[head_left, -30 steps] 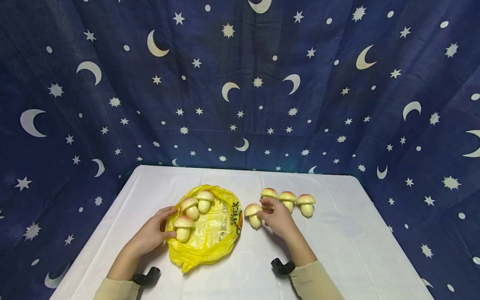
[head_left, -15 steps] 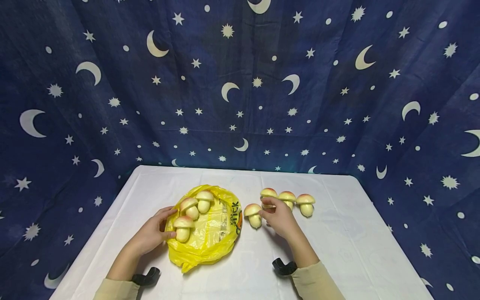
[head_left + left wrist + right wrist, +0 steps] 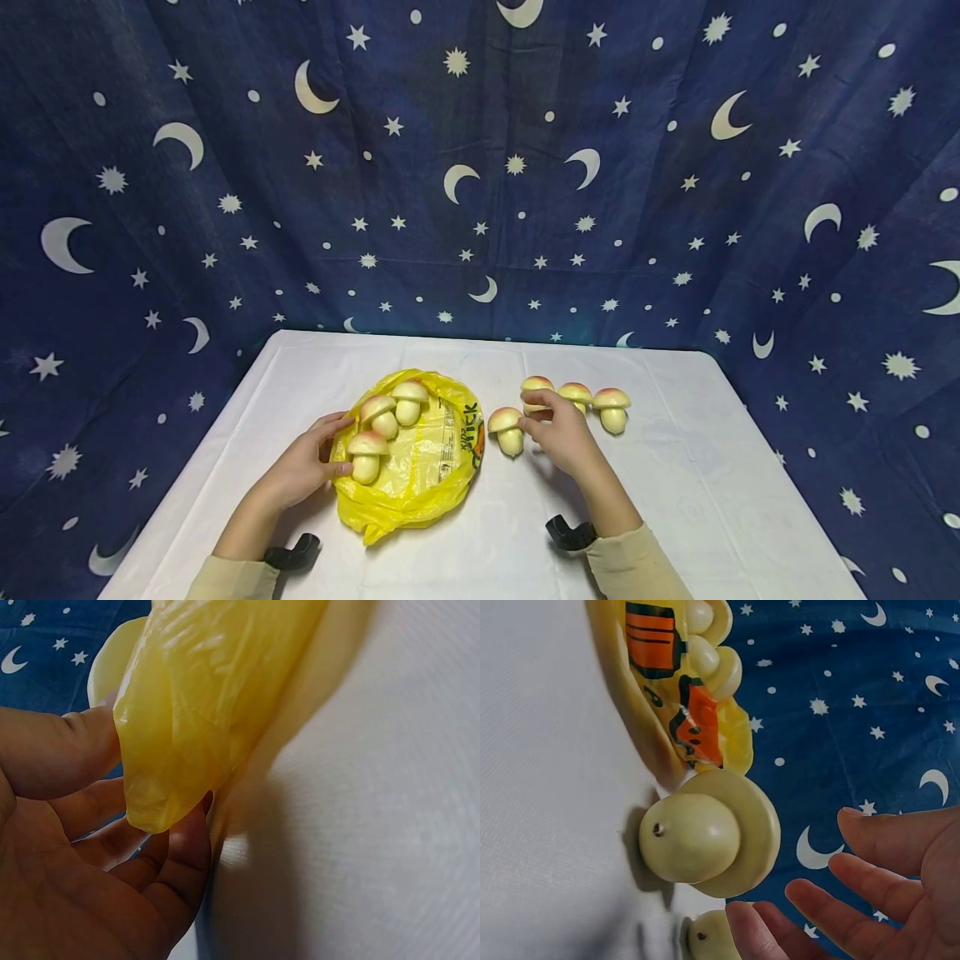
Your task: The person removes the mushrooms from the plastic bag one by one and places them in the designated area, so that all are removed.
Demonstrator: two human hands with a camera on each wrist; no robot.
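Left hand (image 3: 303, 467): I pinch the yellow plastic bag (image 3: 405, 507) — seemingly bracing its rim | Right hand (image 3: 562, 435): empty, beside glossy cream dome-capped mushroom (image 3: 507, 429), short of white surface's (image 3: 690, 492) far edge

Moved right hand (image 3: 564, 435) slightly rightward over the last second. Now hiding less of the front mushroom (image 3: 504, 420) beside the bag (image 3: 405, 512), and more of the middle mushroom (image 3: 574, 392) of the three behind, seen from head view.
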